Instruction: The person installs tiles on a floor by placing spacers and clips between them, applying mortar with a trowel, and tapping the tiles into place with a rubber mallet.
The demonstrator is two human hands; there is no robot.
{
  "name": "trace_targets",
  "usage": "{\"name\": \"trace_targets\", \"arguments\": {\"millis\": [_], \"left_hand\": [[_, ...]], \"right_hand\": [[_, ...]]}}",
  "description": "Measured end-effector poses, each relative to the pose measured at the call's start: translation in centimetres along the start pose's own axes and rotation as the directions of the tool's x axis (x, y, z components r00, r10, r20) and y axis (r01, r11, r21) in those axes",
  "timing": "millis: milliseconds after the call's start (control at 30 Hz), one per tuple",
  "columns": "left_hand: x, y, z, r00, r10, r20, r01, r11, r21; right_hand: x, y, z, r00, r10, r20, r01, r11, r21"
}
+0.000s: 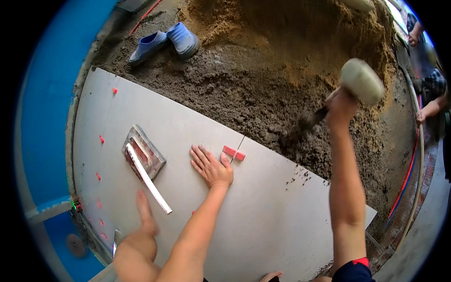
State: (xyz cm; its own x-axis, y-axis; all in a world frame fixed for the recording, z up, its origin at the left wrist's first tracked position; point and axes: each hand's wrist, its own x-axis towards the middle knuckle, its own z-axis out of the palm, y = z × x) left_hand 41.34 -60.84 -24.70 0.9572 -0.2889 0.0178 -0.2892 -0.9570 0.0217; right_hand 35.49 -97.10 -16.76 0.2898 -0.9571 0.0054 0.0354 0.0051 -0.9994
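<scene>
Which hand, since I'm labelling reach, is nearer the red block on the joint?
Left. The left hand lies flat on the tile, just left of the red block; the right hand is farther off to its right, gripping the mallet.

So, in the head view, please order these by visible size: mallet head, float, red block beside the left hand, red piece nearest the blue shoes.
1. Mallet head and float: too alike to rank; the first may be nearer.
2. Red block
3. Red piece
</scene>
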Motion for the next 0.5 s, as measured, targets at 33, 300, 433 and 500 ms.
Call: {"name": "trace_targets", "arguments": {"millis": [33, 300, 433, 500], "left_hand": [[0.0, -0.5, 0.0, 1.000, -0.005, -0.005, 0.005, 1.000, -0.002], [0.0, 1.2, -0.4, 1.000, 0.003, 0.004, -0.003, 0.997, -0.078], [0.3, 0.6, -0.6, 1.000, -0.001, 0.009, 0.002, 0.998, -0.062], [0.4, 0.5, -0.5, 1.000, -0.002, 0.006, 0.002, 0.997, -0.078]], "right_hand": [[0.6, -2.1, 0.5, 0.999, -0.045, 0.008, 0.045, 0.997, 0.065], [-5.8, 4.5, -1.0, 0.841, 0.481, -0.249, -0.430, 0.872, 0.234], [-3.3, -3.0, -1.6, 0.987, -0.013, -0.162, 0.060, 0.956, 0.286], [-1.2, -7.9, -2.7, 0.928, -0.311, -0.205, 0.349, 0.918, 0.188]]}}
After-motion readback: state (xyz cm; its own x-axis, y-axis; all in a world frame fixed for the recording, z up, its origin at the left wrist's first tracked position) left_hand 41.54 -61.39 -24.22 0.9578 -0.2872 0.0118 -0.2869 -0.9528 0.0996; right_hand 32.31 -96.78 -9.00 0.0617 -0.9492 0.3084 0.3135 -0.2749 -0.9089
